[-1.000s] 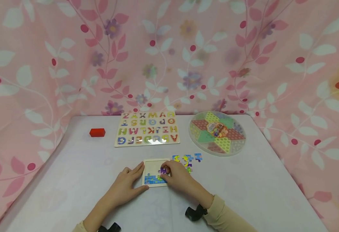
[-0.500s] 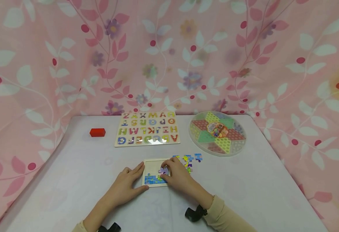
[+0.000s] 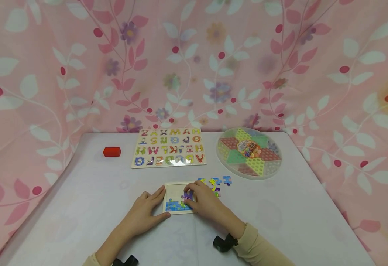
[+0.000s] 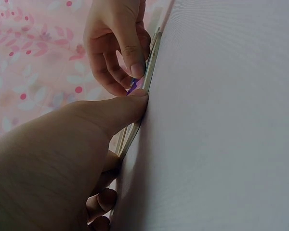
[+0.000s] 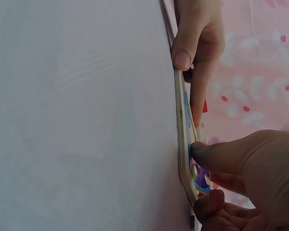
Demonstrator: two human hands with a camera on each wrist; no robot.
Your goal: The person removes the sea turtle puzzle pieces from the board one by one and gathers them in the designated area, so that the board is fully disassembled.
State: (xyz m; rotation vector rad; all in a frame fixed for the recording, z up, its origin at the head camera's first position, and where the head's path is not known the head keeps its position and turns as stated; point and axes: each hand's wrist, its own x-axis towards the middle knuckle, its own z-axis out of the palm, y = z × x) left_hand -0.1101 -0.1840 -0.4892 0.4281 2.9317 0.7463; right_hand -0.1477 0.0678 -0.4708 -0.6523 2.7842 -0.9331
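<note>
One tray [image 3: 174, 191] in head view: our L hand [image 3: 143, 213] lies spread along its left side, R hand [image 3: 205, 200] pinches a purple pc [image 3: 187, 195] at its right half, loose pcs [image 3: 216, 181] just beyond. L-wrist view: L hand's thumb touches tray's edge. R-wrist view: purple pc by R hand's thumb; we can't tell if it's seated.

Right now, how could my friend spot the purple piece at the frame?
On the white table, find the small square frame that the left hand touches. Over its right side, the right hand pinches the purple piece. The row below is mostly blue, and loose pieces lie on the table; only this one is held.
</note>
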